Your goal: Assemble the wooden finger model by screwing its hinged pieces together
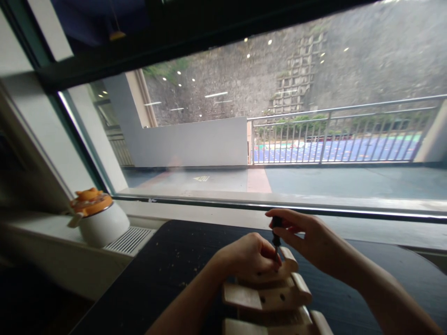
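Wooden slats (242, 296) are lying bottom-centre; my right hand (309, 232) is pinching a screwdriver (276, 239), whose slipping could be jabbing my left hand (244, 253), fingers bunching, hold unclear.

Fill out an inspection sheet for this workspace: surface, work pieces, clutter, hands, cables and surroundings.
Surface: dark tabletop, with pale crumbs scattered toward its left side.
Work pieces: curved wooden slats in a row, with dark holes in them; the nearest is cut off by the picture edge. Black-handled screwdriver, upright over the farthest slat.
Clutter: nothing seen beyond the crumbs.
Hands: right hand holds the screwdriver handle; left hand has its fingertips by the shaft's lower end.
Cables: nothing seen.
Surroundings: white pot with orange lid beside a vent grille; metal railing outside the window.
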{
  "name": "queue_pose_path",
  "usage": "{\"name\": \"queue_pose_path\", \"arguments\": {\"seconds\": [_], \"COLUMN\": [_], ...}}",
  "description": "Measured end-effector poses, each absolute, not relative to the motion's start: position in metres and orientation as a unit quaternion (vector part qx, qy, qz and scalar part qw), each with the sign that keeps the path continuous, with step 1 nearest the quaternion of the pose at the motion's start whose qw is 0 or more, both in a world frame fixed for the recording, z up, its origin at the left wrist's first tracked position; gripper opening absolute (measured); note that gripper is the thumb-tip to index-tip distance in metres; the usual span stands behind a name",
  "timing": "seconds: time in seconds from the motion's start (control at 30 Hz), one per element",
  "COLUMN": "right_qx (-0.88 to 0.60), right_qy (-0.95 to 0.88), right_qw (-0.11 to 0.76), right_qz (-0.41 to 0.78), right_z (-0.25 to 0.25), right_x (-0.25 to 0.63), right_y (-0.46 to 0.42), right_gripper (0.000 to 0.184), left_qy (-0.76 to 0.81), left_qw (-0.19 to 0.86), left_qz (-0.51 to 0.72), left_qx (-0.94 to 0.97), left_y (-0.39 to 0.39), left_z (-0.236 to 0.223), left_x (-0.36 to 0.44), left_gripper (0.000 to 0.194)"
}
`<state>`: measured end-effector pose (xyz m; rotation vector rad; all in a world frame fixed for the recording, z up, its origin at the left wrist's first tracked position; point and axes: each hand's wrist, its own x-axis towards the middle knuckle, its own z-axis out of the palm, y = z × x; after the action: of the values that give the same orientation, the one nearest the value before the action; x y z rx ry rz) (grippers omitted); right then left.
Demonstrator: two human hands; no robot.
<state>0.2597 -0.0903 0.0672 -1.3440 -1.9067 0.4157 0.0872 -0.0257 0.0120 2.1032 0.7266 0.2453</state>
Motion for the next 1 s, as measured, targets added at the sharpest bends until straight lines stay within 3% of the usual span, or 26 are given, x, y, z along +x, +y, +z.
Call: {"name": "queue_pose_path", "arguments": {"seconds": [0.23,0.5,0.7,0.9,1.0], "right_qx": [-0.549,-0.536,-0.55,-0.521,-0.519], "right_qy": [-0.74,-0.737,-0.735,-0.742,-0.739], "right_qw": [0.374,0.375,0.383,0.39,0.391], "right_qz": [0.107,0.17,0.101,0.16,0.177], "right_z": [0.0651,0.071,0.0645,0.0702,0.0717], "right_x": [0.2618,0.2599,0.2635,0.2625,0.2632], "right_y": [-0.0875,-0.0932,-0.0869,-0.0933,-0.0947], "right_gripper": [0.022,0.028,0.016,0.031,0.028], "left_qy": [0.274,0.288,0.271,0.274,0.273], "left_qw": [0.455,0.438,0.452,0.422,0.411], "left_qz": [0.098,0.104,0.105,0.105,0.104], "left_qx": [0.842,0.845,0.843,0.858,0.864], "left_y": [-0.0261,-0.0249,-0.0251,-0.0247,-0.0245], "left_z": [0.0143,0.0097,0.0097,0.0087,0.0087], "left_x": [0.0872,0.0874,0.0878,0.0871,0.087], "left_gripper": [0.024,0.025,0.029,0.03,0.029]}}
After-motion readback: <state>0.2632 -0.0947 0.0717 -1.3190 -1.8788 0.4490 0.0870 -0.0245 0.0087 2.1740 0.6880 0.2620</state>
